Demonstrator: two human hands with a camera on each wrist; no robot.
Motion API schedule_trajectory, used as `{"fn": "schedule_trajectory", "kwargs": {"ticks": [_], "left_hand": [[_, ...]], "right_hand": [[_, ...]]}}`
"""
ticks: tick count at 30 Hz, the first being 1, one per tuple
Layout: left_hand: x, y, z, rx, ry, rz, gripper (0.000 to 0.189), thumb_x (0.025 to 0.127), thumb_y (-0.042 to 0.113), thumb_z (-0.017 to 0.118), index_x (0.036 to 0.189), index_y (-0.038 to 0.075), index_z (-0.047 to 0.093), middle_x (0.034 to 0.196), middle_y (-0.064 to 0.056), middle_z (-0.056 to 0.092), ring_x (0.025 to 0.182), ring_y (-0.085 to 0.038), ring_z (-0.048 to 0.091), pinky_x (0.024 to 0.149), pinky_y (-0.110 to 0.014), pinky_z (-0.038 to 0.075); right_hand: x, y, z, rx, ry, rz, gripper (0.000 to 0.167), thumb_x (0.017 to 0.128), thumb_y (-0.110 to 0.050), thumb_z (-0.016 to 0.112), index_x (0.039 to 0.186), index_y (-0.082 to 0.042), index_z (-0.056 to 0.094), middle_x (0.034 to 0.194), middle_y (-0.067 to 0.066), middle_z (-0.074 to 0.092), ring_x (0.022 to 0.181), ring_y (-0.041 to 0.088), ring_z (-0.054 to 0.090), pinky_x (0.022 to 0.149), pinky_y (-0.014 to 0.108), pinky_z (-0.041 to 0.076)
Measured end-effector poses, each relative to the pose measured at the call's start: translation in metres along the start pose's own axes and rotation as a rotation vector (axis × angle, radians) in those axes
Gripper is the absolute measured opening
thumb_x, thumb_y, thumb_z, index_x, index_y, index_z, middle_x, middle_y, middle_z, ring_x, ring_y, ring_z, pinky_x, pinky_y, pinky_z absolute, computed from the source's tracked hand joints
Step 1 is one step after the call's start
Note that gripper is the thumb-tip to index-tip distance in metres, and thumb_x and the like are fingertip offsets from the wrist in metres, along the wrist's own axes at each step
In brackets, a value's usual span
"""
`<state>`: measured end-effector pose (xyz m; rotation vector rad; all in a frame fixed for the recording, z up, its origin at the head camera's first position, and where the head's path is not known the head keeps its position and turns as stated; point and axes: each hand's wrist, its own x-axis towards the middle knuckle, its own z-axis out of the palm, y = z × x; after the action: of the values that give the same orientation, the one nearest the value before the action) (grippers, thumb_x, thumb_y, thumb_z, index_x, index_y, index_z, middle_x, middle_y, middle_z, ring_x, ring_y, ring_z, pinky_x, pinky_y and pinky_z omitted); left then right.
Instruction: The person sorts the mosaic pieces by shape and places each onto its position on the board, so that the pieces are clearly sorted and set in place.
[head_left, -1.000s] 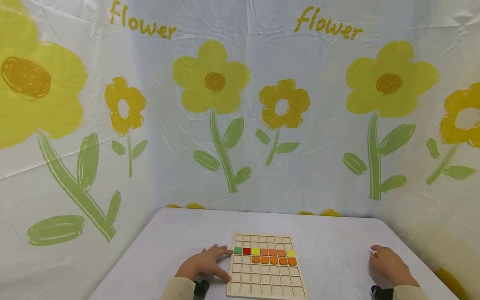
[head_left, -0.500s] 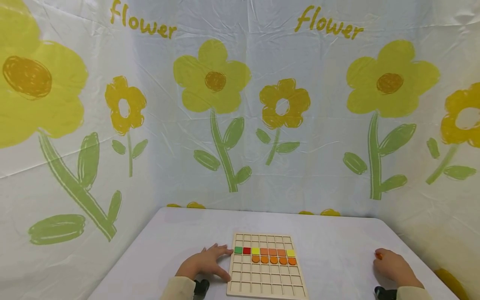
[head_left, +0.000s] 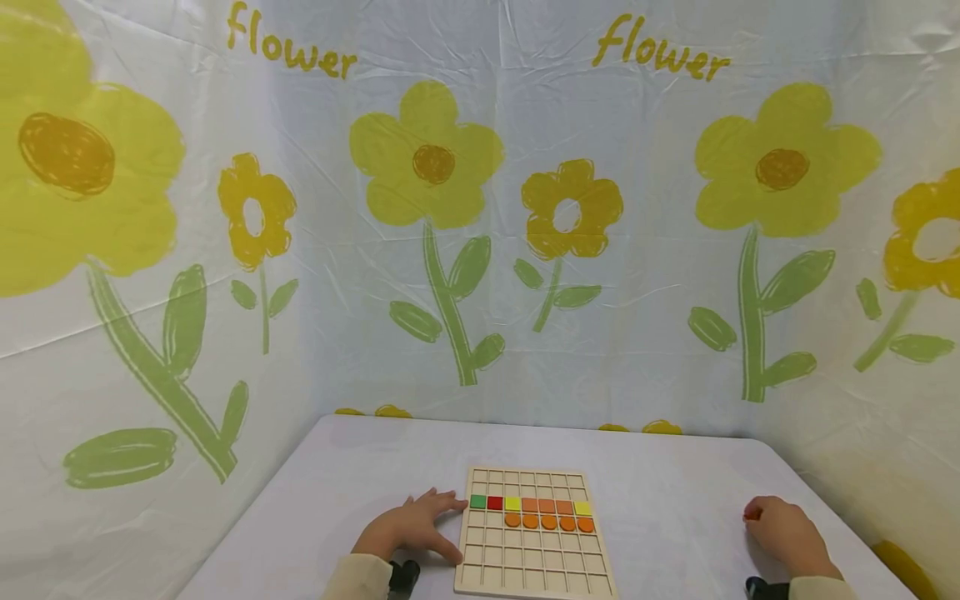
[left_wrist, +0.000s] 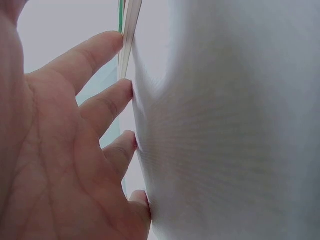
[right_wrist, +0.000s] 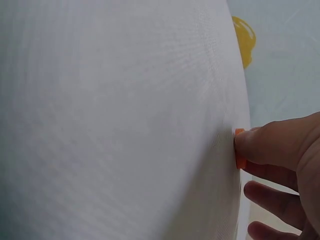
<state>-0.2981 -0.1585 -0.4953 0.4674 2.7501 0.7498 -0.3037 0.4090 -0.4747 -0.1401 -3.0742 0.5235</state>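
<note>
A light wooden grid board [head_left: 531, 558] lies on the white table. One row carries coloured squares: a green square [head_left: 477, 502], a red square [head_left: 495, 502], yellow ones at two spots and several orange squares [head_left: 547, 506]. Just below them sit several round orange discs [head_left: 531, 522]. My left hand [head_left: 411, 527] spreads its fingers at the board's left side, the index fingertip [left_wrist: 116, 41] and the thumb right at the edge. Over at the right of the table, my right hand [head_left: 786, 532] pinches an orange disc [right_wrist: 240, 164] between thumb and finger, low over the cloth.
The white table [head_left: 675, 492] extends around the board, with a wide stretch between board and right hand. A white curtain [head_left: 637, 350] printed with yellow flowers surrounds the table at the back and both sides.
My right hand went a little right and then slightly back left; its fingers have closed more around the orange disc. The left hand stays at the board's edge.
</note>
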Motion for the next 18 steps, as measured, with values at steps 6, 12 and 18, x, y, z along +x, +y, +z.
{"fn": "schedule_trajectory", "kwargs": {"ticks": [6, 12, 18], "left_hand": [[-0.003, 0.003, -0.001, -0.004, -0.002, -0.002, 0.08, 0.067, 0.049, 0.084, 0.139, 0.03, 0.053, 0.152, -0.003, 0.043, 0.147, -0.038, 0.023, 0.116, -0.066, 0.013], [-0.003, 0.004, -0.002, -0.007, -0.008, 0.0, 0.081, 0.067, 0.049, 0.084, 0.139, 0.03, 0.053, 0.152, -0.003, 0.042, 0.147, -0.039, 0.022, 0.116, -0.066, 0.013], [-0.002, 0.002, -0.001, 0.004, -0.005, -0.011, 0.081, 0.067, 0.049, 0.083, 0.139, 0.031, 0.053, 0.152, -0.002, 0.043, 0.147, -0.038, 0.023, 0.116, -0.066, 0.013]], "right_hand": [[-0.001, -0.003, 0.001, 0.014, 0.01, -0.007, 0.017, 0.084, -0.013, 0.067, 0.092, 0.002, 0.065, 0.081, 0.01, 0.065, 0.076, 0.025, 0.058, 0.07, 0.048, 0.05], [0.0, -0.01, 0.003, 0.009, 0.034, -0.012, 0.026, 0.081, -0.015, 0.068, 0.097, 0.006, 0.065, 0.085, 0.013, 0.067, 0.08, 0.029, 0.063, 0.071, 0.051, 0.05], [0.003, -0.022, 0.005, 0.041, 0.024, 0.034, 0.037, 0.08, -0.017, 0.071, 0.102, 0.012, 0.064, 0.089, 0.02, 0.067, 0.082, 0.031, 0.061, 0.079, 0.053, 0.05]]}}
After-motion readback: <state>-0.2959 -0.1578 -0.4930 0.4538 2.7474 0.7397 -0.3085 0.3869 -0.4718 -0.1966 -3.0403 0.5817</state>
